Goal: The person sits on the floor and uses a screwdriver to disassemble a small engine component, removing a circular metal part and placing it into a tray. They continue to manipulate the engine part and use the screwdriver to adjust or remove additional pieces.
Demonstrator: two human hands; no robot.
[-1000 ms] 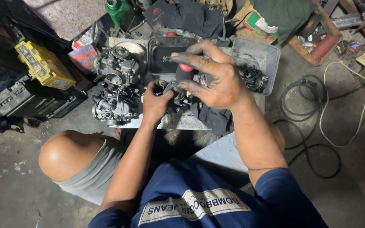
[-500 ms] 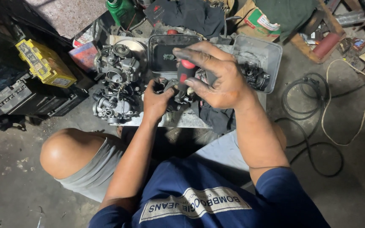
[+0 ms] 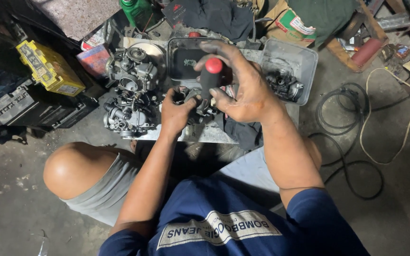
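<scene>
Dim, sharp centre; dark corners, slight wide-angle bend.

There are 2 hands at work, the left hand (image 3: 176, 113) and the right hand (image 3: 243, 87), with 1 red-capped screwdriver (image 3: 211, 78) and 1 small carburettor (image 3: 196, 102) between them. On the worktop (image 3: 205, 132) beside them lie 2 more carburettors (image 3: 130, 95) and 2 trays, 1 dark tray (image 3: 186, 57) and 1 clear tray (image 3: 293, 64). Around it are 1 yellow box (image 3: 48, 68), 1 green bottle (image 3: 136, 10), 1 black cloth (image 3: 217, 16) and 2 cables, 1 black cable (image 3: 347, 137) and 1 pale cable (image 3: 395, 137).
</scene>
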